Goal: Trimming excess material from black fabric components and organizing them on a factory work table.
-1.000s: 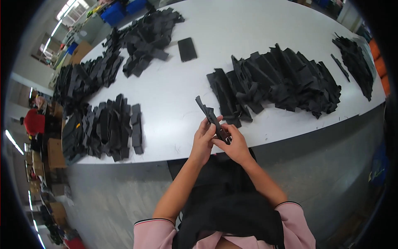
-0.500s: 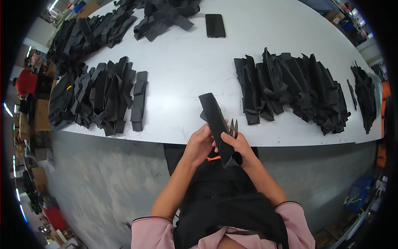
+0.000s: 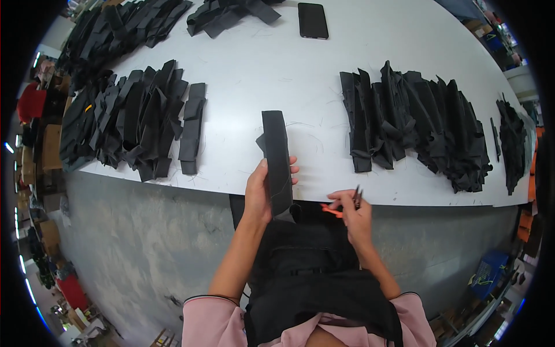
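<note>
**Fabric strip in my left hand, snips in my right**

My left hand (image 3: 258, 194) is wrapped around a long black folded fabric strip (image 3: 276, 159), fingers (image 3: 293, 169) curled over its far edge and thumb on the near side. The strip stands up from those fingers and reaches out over the edge of the white counter (image 3: 277, 69). My right hand (image 3: 354, 212) is apart from it, to the right, fingers pinched shut on small orange-handled thread snips (image 3: 341, 208). Beyond the right fingers lies a row of black fabric pieces (image 3: 416, 124); left of the left fingers, another black stack (image 3: 133, 118). A black phone (image 3: 313, 20) lies far beyond.
</note>
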### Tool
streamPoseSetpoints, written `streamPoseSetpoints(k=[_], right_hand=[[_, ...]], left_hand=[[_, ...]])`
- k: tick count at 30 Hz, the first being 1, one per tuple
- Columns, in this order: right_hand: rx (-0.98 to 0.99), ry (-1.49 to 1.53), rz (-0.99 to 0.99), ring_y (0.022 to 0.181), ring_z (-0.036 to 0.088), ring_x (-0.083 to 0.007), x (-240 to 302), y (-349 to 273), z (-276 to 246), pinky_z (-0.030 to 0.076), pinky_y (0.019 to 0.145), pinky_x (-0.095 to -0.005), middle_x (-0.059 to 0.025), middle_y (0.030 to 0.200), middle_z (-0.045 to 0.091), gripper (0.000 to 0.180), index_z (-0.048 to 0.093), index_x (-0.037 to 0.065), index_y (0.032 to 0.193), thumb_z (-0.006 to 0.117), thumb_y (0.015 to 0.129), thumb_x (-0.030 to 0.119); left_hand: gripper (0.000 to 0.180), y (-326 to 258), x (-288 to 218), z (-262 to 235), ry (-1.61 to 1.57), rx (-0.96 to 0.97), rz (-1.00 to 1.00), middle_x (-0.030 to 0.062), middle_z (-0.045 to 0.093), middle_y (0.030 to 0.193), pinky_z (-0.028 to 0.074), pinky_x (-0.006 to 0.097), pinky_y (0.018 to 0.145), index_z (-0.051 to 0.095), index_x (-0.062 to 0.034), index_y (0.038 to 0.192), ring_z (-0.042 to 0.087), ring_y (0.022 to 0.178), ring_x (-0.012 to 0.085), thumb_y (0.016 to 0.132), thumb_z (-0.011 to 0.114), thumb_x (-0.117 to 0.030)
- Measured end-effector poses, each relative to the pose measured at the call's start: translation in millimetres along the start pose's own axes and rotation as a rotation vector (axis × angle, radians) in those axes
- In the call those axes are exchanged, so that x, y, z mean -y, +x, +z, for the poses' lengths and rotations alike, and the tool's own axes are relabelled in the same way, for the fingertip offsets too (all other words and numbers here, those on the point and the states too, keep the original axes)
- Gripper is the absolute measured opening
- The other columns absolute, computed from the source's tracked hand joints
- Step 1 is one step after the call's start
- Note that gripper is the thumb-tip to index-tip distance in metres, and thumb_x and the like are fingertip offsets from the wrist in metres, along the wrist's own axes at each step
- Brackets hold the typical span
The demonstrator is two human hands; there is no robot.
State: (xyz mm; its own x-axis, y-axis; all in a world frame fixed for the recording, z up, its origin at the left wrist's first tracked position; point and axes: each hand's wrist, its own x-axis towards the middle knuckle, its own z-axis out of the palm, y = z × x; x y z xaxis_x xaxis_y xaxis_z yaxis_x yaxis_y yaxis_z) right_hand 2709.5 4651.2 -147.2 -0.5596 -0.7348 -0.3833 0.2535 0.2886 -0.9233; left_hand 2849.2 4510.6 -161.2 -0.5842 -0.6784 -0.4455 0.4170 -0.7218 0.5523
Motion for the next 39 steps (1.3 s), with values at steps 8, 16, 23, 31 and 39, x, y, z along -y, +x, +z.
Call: streamPoseSetpoints(k=[8, 16, 23, 31, 39], right_hand=[[0.237, -0.103, -0.156, 0.064, 0.042, -0.0028, 30.1, 35.4, 52.4, 0.036, 0.056, -0.0176, 0.0022, 0.074, 0.047, 0.028, 0.049, 0.002, 0.096, 0.069, 0.076, 0.006], [0.169, -0.192, -0.245, 0.053, 0.042, -0.0041, 14.7, 51.1, 49.9, 0.038, 0.047, -0.0193, -0.0012, 0.083, 0.052, 0.036, 0.051, 0.000, 0.107, 0.064, 0.073, -0.002], [0.152, -0.317, -0.287, 0.053, 0.042, -0.0075, 20.1, 57.3, 43.0, 0.038, 0.050, -0.0232, -0.0060, 0.092, 0.051, 0.037, 0.056, 0.000, 0.104, 0.056, 0.068, -0.007], [0.166, -0.247, -0.241, 0.054, 0.042, -0.0071, 16.9, 55.5, 49.0, 0.038, 0.051, -0.0226, -0.0055, 0.095, 0.049, 0.038, 0.056, 0.001, 0.108, 0.060, 0.071, -0.002], [0.194, 0.017, -0.127, 0.056, 0.041, -0.0032, 16.4, 46.1, 43.1, 0.035, 0.051, -0.0195, 0.0017, 0.071, 0.050, 0.023, 0.057, 0.003, 0.105, 0.062, 0.084, 0.012]], left_hand=[[0.035, -12.2, 27.3, 13.7, 0.541, -0.061, 0.201, 0.0100, 0.059, 0.110, 0.047, 0.026, 0.080, 0.044, 0.0001, 0.126, 0.057, 0.093, 0.0128, 0.093, 0.044, -0.012], [0.041, -15.1, 18.5, 16.7, 0.505, 0.004, 0.134, 0.0088, 0.056, 0.115, 0.047, 0.027, 0.082, 0.043, -0.0004, 0.130, 0.056, 0.099, 0.0133, 0.089, 0.048, -0.002], [0.041, -11.9, 16.5, 10.9, 0.667, -0.043, 0.085, 0.0095, 0.056, 0.117, 0.048, 0.027, 0.075, 0.041, -0.0004, 0.132, 0.056, 0.094, 0.0140, 0.092, 0.044, -0.008], [0.039, -13.8, 14.8, 15.4, 0.532, -0.135, 0.049, 0.0065, 0.057, 0.111, 0.045, 0.024, 0.071, 0.042, -0.0015, 0.130, 0.055, 0.086, 0.0103, 0.094, 0.046, -0.015], [0.041, -11.8, -2.6, 4.1, 0.176, -0.027, -0.051, 0.0117, 0.056, 0.120, 0.049, 0.023, 0.077, 0.043, -0.0025, 0.128, 0.058, 0.097, 0.0134, 0.094, 0.049, -0.024]])
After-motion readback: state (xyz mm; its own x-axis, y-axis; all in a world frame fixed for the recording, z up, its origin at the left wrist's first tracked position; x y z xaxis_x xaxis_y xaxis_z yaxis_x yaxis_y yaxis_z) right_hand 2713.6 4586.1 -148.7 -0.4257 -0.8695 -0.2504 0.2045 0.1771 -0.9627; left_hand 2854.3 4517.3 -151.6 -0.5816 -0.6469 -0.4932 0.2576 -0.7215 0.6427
